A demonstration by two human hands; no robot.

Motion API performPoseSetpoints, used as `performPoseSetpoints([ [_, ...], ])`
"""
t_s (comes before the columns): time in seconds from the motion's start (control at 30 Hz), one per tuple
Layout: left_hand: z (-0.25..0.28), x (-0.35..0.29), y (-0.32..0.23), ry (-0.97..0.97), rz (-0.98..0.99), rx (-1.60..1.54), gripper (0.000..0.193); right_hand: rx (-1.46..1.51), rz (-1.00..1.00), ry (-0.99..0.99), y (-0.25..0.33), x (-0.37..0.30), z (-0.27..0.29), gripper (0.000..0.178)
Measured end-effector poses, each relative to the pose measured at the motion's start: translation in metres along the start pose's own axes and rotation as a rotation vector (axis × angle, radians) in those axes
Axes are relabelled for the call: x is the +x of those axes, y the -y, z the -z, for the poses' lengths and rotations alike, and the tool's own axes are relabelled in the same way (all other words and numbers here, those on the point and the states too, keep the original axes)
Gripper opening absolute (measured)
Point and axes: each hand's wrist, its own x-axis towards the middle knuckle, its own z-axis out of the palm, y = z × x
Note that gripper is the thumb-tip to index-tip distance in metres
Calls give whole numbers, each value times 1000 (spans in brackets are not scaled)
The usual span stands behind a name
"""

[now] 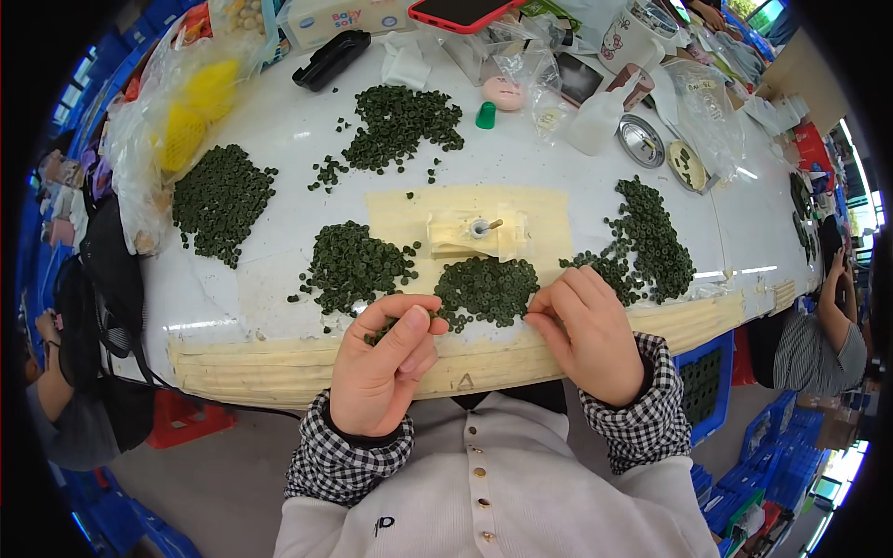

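Observation:
My left hand [386, 358] is curled at the table's front edge, palm turned up, thumb pressed against the index finger. Small dark green pieces show between its curled fingers. Fingers bent in a pinch, my right hand [588, 333] is at the right edge of the middle pile of small dark green ring-shaped pieces [488, 290]. Whatever its fingertips hold, if anything, is hidden. Just beyond that pile stands a taped block fixture [446, 236] with a round socket and a short upright pin [495, 223]. It rests on a yellowish taped sheet [549, 209].
More green piles lie left of centre [353, 265], far left [223, 205], at the back [400, 126] and right [656, 246]. Behind them are a green cap [486, 115], a round metal tin [640, 139], a black case [332, 60] and a red-edged phone [460, 11]. Other people sit at both sides.

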Motion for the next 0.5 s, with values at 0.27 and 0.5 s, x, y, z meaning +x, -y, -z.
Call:
performPoseSetpoints([
  [0.27, -4, 2, 3, 11, 50, 31, 16, 59, 39, -133, 5, -3, -4, 15],
  [0.5, -8, 3, 4, 6, 66, 28, 16, 444, -139, -262, 26, 3, -9, 14],
])
